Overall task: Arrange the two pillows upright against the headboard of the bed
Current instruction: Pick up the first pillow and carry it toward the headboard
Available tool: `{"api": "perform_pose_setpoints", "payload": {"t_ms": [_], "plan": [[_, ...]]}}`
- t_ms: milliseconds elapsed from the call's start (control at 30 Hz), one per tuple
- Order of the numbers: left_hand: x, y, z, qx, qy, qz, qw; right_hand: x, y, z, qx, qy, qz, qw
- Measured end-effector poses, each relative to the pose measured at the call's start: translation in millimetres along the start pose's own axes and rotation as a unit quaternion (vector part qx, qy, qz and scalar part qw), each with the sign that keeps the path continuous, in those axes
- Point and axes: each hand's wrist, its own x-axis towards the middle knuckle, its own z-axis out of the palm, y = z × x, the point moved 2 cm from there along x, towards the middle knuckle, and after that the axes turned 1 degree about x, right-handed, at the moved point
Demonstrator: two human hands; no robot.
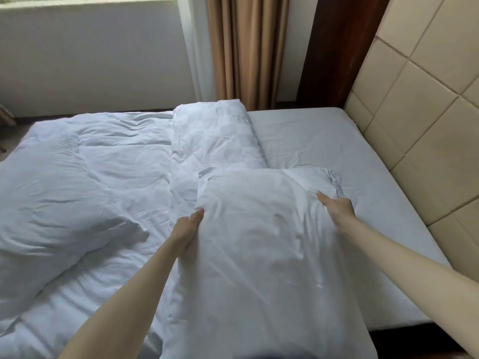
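A large white pillow point(261, 244) lies lengthwise on the bed in front of me, its far end overlapping a second one. My left hand point(188, 228) grips its left edge and my right hand point(337, 207) grips its far right corner, bunching the fabric. The second white pillow point(215, 136), with a faint checked weave, lies flat farther away near the bed's far side. The beige padded headboard point(414, 112) rises along the right, apart from both pillows by a strip of bare sheet.
A rumpled white duvet point(72, 182) covers the left half of the bed. The white fitted sheet point(324, 136) shows beside the headboard. Tan curtains point(246, 47) and a dark wooden post point(334, 47) stand beyond the far edge, below a window wall.
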Motion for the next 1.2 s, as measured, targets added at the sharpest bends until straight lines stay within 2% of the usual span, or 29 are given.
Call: {"api": "perform_pose_setpoints", "payload": {"t_ms": [100, 233, 333, 433, 567, 633, 767, 900, 1100, 1200], "plan": [[4, 6, 0, 0.02, -0.005, -0.005, 1.0, -2, -5, -4, 0.002, 0.009, -0.008, 1.0], [12, 16, -3, 0.028, -0.049, -0.003, 0.998, -9, -17, -6, 0.014, 0.013, -0.03, 0.999], [22, 36, -2, 0.028, -0.045, 0.005, 0.999, -13, -30, -11, 0.027, 0.037, -0.045, 0.998], [27, 52, 3, 0.001, -0.055, 0.003, 0.998, -15, -34, -18, 0.039, 0.073, -0.044, 0.996], [29, 62, 11, -0.056, -0.054, 0.006, 0.997, -13, -29, -24, 0.045, 0.083, -0.035, 0.995], [26, 65, 13, -0.067, -0.042, 0.009, 0.997, -11, -31, -29, 0.044, 0.08, -0.046, 0.995], [12, 76, 18, -0.017, 0.021, 0.046, 0.999, 0, -49, -45, 0.047, 0.064, -0.086, 0.993], [2, 92, 38, -0.039, 0.044, 0.071, 0.996, 20, -63, -70, 0.06, 0.036, -0.116, 0.991], [-21, 109, 101, -0.087, 0.078, 0.074, 0.99, 51, -78, -133, 0.075, -0.015, -0.144, 0.987], [-32, 115, 141, -0.102, 0.081, 0.07, 0.989, 60, -86, -171, 0.089, -0.007, -0.168, 0.982]]}}
